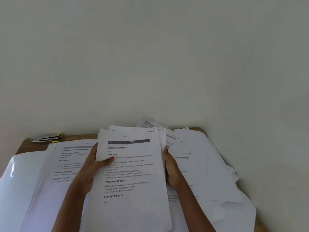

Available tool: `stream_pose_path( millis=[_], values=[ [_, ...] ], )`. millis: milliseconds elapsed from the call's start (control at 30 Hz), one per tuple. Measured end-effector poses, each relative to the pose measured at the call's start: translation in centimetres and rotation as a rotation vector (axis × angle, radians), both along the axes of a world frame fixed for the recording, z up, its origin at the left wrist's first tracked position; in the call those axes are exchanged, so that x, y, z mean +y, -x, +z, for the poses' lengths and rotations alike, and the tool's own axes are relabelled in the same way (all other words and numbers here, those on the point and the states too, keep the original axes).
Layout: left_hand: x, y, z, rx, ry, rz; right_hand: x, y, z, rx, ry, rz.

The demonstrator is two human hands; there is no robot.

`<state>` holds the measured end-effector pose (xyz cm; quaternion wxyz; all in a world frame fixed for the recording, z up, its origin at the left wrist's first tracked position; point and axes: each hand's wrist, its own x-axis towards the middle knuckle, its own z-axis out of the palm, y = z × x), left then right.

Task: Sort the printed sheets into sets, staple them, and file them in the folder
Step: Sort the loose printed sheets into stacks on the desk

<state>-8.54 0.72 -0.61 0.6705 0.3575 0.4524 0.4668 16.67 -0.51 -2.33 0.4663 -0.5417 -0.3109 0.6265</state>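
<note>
While the left grip [96,162] pinches the stack of printed sheets [132,174] above the counter [29,144], I see the right grip [169,166] at its other edge.
Nearest me, the stack runs down between both forearms. The left grip clasps its left edge, thumb on the top page, fingers hidden beneath. The right grip lies against the right edge, its fingers hidden, so I cannot tell whether it clasps or only steadies. The top page reads "Screen Cleaning Inspection", with "Section 1" handwritten at its corner. Left of the stack lies an open folder [18,185] with a glossy sleeve and a printed page [70,162]; to the right, loose sheets [210,169] overlap in a heap. Farther back, a stapler [46,137] rests near the wall [150,56].
</note>
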Motion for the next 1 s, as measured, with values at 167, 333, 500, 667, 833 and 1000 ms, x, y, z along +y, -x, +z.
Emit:
stream_pose_path(
  millis=[167, 333, 500, 667, 833, 1000],
  values=[
    [0.3, -0.3, -0.2, 0.101, 0.004, -0.024, 0.5, 0.4, 0.0, -0.190, -0.128, 0.104],
    [0.0, -0.1, 0.3, 0.143, 0.063, -0.098, 0.6, 0.7, -0.4, -0.262, -0.213, 0.053],
    [-0.7, -0.2, 2.0, 0.001, 0.027, -0.150, 0.1, 0.5, 0.2, -0.282, -0.272, -0.071],
    [-0.6, -0.7, 4.7, -0.068, -0.096, -0.191, -0.5, -0.3, 2.8, 0.132, -0.277, 0.003],
    [1.3, -2.2, 8.8, 0.007, -0.345, -0.043, 1.4, -1.0, 8.9, -0.061, -0.657, -0.135],
    [2.6, -3.0, 11.1, 0.050, -0.611, 0.065, 2.1, -2.2, 13.3, -0.176, -0.883, -0.134]
  ],
)
